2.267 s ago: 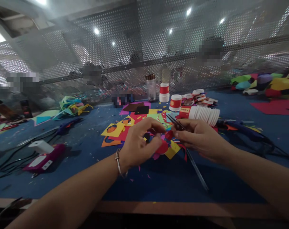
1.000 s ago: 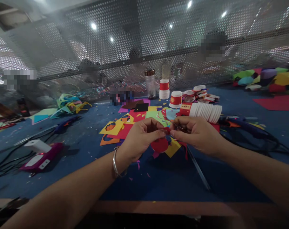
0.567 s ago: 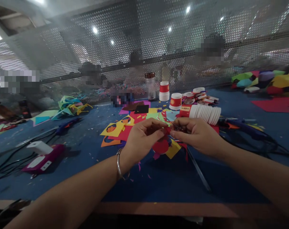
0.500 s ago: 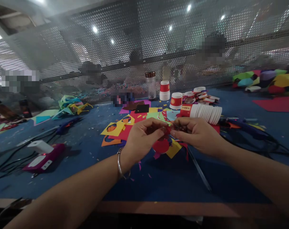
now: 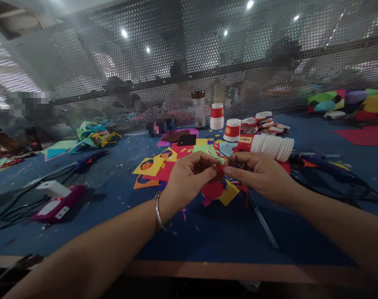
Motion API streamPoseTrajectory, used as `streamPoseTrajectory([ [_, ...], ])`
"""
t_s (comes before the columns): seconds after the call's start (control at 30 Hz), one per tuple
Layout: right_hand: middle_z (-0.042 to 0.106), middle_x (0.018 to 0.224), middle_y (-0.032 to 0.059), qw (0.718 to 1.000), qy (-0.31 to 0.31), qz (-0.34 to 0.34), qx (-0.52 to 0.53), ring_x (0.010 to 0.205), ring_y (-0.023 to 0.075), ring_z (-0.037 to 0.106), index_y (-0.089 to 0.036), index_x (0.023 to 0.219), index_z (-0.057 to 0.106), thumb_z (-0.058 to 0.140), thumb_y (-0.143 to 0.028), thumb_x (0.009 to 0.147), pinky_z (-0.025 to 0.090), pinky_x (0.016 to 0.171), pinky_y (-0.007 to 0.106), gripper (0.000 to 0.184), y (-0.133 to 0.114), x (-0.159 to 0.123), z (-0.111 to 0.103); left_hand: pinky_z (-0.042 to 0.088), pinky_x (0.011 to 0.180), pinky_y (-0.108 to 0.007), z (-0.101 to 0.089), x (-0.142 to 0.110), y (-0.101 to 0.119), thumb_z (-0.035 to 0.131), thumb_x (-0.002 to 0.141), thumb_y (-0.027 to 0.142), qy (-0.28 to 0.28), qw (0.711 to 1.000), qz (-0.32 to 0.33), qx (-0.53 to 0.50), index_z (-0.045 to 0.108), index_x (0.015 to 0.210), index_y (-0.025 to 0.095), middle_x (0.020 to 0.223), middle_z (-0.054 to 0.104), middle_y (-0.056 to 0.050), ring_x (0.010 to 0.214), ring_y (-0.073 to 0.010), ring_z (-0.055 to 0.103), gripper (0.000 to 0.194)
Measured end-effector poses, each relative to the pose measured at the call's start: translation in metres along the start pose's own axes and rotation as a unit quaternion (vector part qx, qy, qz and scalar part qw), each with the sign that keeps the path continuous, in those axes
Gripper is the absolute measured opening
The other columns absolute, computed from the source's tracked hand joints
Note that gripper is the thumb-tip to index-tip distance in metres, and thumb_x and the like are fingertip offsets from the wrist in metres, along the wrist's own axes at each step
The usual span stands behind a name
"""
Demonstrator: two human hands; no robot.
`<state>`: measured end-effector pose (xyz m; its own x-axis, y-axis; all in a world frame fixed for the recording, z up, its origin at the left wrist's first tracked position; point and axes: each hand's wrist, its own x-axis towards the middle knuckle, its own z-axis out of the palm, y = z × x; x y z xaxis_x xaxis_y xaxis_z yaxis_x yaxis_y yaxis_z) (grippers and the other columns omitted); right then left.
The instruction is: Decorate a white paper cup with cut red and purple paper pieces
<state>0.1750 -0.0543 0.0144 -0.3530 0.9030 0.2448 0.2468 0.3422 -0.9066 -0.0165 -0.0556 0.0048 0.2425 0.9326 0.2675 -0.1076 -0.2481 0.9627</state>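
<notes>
Now left fingers (image 5: 202,158) closer, pinching red paper (image 5: 221,167)

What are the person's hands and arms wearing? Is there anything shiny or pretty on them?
Yes! A shiny, silver-coloured bangle, a slim rounded band, goes round the left wrist. The left hand and right hand have no gloves. No sleeves show on either forearm, and I see nothing worn on the right wrist.

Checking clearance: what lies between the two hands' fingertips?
The head view shows a small red piece and, higher in frame, a slim dark tool.
</notes>
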Motion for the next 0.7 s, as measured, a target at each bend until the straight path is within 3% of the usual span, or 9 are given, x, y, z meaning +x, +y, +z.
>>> streamPoseTrajectory([
  [0.27,0.052,0.065,-0.0028,1.0,-0.001,0.015,0.011,0.059,0.0112,0.043,-0.018,0.075,0.066,0.078,-0.058,0.077,0.033,0.052,0.026,0.042,-0.0014,-0.0014,-0.0006,0.054,0.063,-0.02,0.0008,0.0003,0.0018,0.08,0.071,0.015,-0.033,0.992,-0.081,-0.092,0.072,0.078,0.016,0.07,0.073,0.002,0.062,-0.0084,0.068,0.011],
  [0.47,0.044,0.063,-0.005,0.999,-0.008,0.026,0.043,0.055,0.0094,0.037,-0.018,0.075,0.063,0.077,-0.065,0.076,0.027,0.048,0.025,0.049,-0.001,-0.0039,0.0012,0.056,0.066,-0.022,-0.0027,-0.0004,0.0065,0.085,0.071,0.021,-0.065,0.991,-0.077,-0.086,0.072,0.08,0.016,0.07,0.073,0.001,0.063,-0.0095,0.069,0.016],
  [0.6,0.047,0.067,-0.004,0.999,-0.019,0.02,0.047,0.059,0.0098,0.039,-0.018,0.076,0.064,0.077,-0.067,0.076,0.031,0.051,0.025,0.051,-0.0013,-0.0049,0.0007,0.057,0.067,-0.024,-0.0059,0.0003,0.0086,0.089,0.069,0.025,-0.086,0.99,-0.079,-0.078,0.072,0.082,0.015,0.071,0.074,0.0,0.064,-0.0105,0.069,0.024],
  [0.7,0.049,0.069,-0.0029,0.999,-0.025,0.022,0.038,0.061,0.0107,0.042,-0.018,0.078,0.064,0.076,-0.067,0.077,0.033,0.052,0.026,0.05,-0.0004,-0.0043,0.0001,0.057,0.068,-0.025,-0.0057,0.0002,0.0086,0.086,0.072,0.021,-0.094,0.991,-0.07,-0.057,0.071,0.082,0.015,0.072,0.073,0.0,0.064,-0.0106,0.069,0.019],
])
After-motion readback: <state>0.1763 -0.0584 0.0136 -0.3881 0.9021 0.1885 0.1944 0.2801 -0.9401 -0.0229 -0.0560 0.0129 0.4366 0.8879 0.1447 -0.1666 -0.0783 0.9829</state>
